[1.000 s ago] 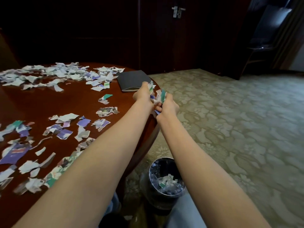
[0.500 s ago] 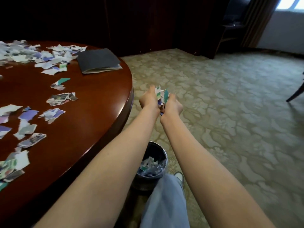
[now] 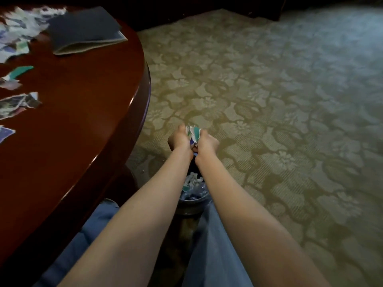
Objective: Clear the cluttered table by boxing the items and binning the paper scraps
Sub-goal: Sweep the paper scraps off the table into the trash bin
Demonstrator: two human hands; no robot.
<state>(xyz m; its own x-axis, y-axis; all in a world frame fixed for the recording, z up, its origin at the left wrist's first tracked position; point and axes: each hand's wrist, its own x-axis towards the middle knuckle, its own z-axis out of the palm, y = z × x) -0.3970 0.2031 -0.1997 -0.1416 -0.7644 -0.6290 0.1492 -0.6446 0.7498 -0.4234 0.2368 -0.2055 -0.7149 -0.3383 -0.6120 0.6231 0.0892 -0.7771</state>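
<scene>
A bunch of torn paper scraps [image 3: 193, 132], white, teal and blue, is pressed between my left hand [image 3: 179, 139] and my right hand [image 3: 207, 141], both curled round it. My hands are held over the carpet, above the far rim of a round metal bin [image 3: 191, 198] that stands on the floor between my knees and holds more scraps. My forearms hide most of the bin. More scraps [image 3: 18, 102] lie on the dark red round table [image 3: 87, 112] at the left.
A dark grey notebook [image 3: 85, 30] lies near the table's far right edge. Patterned green carpet [image 3: 269, 100] fills the right side. My legs in blue jeans [image 3: 215, 245] flank the bin. Dark furniture runs along the top.
Both hands, still holding the scraps, have moved off the table's edge and down toward the bin. My view has tilted downward and swung right.
</scene>
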